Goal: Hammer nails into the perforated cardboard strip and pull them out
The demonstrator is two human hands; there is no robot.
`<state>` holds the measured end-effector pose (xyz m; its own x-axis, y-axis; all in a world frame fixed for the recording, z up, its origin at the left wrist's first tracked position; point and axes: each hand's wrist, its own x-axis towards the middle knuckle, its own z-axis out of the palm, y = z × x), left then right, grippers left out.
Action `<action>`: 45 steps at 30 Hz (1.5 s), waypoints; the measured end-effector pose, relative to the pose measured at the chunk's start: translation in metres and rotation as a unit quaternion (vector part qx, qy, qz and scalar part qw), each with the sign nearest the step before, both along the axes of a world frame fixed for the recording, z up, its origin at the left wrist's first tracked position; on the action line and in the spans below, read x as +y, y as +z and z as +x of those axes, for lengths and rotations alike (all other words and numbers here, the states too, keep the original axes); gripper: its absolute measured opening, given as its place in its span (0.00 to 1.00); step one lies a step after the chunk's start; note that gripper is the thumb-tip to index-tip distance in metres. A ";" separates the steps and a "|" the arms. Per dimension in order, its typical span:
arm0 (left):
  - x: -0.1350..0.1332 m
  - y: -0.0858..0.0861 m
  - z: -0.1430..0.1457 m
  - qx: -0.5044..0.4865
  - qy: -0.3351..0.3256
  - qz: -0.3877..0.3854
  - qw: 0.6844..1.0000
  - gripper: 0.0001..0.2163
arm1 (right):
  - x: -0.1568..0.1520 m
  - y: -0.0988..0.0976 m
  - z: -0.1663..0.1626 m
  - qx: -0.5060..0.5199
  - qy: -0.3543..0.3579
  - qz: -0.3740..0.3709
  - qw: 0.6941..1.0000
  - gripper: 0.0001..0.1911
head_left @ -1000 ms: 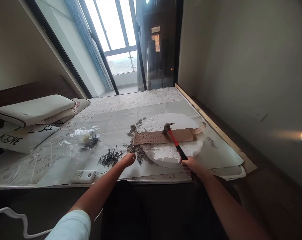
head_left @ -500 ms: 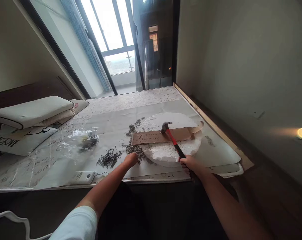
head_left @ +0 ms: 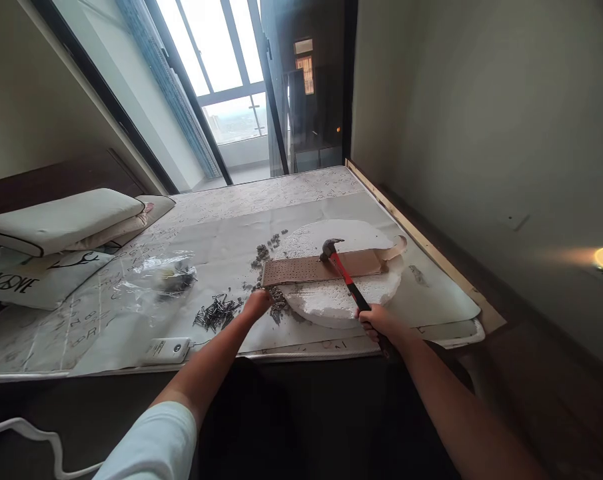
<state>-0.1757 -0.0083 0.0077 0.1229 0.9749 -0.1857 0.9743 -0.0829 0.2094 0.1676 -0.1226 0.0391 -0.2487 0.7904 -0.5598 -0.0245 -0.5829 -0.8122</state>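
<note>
Bed (head_left: 306, 184): brn holed strip (head_left: 298, 269), red/blk hammer (head_left: 346, 275).

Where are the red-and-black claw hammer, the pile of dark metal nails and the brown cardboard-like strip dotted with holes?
Claw hammer (head_left: 344, 275), head view: red part of its handle.
Nail pile (head_left: 215, 314), head view: its middle.
Brown strip (head_left: 307, 269), head view: its dotted part.

The person wears a pale, short sleeve (head_left: 154, 439) above bare hands (head_left: 258, 305).

Bright daylight fills the tall window (head_left: 218, 53) beyond the mattress (head_left: 301, 185), beside a greyish wall (head_left: 481, 120).
</note>
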 end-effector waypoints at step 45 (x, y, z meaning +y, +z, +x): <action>-0.026 -0.016 0.018 0.097 0.094 -0.102 0.986 0.08 | 0.003 -0.001 0.003 -0.018 0.008 -0.002 1.000 0.06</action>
<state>-0.1576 -0.0343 -0.0084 -0.1140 0.9173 -0.3815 0.9917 0.1281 0.0117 0.1705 -0.1201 0.0380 -0.2413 0.7839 -0.5721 0.0139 -0.5867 -0.8097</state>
